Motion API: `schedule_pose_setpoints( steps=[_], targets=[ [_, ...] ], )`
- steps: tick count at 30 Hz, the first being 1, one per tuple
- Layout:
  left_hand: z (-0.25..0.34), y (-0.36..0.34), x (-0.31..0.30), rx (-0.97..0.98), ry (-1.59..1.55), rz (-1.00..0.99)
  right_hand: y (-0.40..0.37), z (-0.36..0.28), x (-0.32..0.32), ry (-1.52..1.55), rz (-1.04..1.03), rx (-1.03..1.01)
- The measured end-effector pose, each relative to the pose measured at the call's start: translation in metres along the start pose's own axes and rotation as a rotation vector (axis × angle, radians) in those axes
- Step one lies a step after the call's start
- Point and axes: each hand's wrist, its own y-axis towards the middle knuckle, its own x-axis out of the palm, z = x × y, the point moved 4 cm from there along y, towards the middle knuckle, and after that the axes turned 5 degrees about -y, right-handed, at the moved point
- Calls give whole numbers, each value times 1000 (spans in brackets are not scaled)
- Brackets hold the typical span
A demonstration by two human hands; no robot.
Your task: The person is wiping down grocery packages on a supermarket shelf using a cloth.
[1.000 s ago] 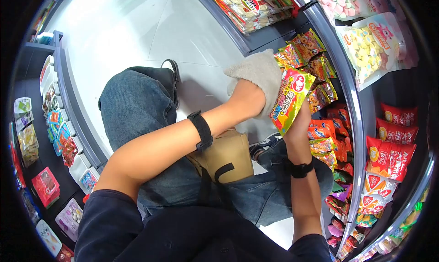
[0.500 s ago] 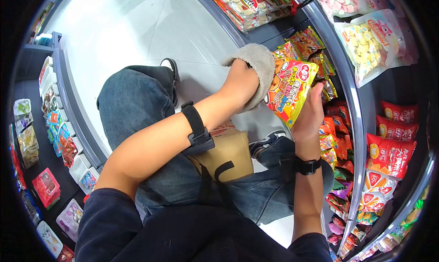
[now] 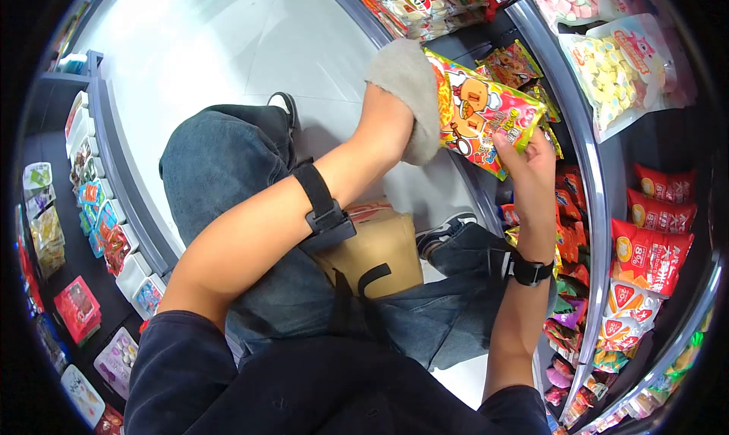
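My right hand (image 3: 529, 158) grips the lower right edge of a bright yellow and red snack packet (image 3: 486, 112) printed with cartoon figures, thumb on its front. On my left hand is a grey fluffy mitt (image 3: 414, 93) that hides my fingers. The mitt sits against the packet's left end, and whether the hand inside is closed does not show. Behind the packet, more small snack packets (image 3: 512, 63) lie on the low shelf.
A brown cardboard box (image 3: 376, 253) stands on the floor between my legs. The right shelf's metal rail (image 3: 583, 131) runs close beside my right hand, with red snack bags (image 3: 649, 256) beyond it. Another stocked shelf (image 3: 140, 207) is at left.
The packet has turned and moved slightly right with my right hand, whose thumb now lies over its front. My mitted left hand has shifted up and a little left.
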Motion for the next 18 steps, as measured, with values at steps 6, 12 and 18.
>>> schedule_pose_setpoints(
  steps=[6,12,18],
  targets=[
    [8,8,-11,-297,-282,-96,7,-4,-21,-420,38,-441],
    [-45,15,38,-429,311,-240,-1,-17,8,-841,209,-739],
    [-36,22,60,183,1327,-300,3,30,44,-291,175,-278]
  ],
)
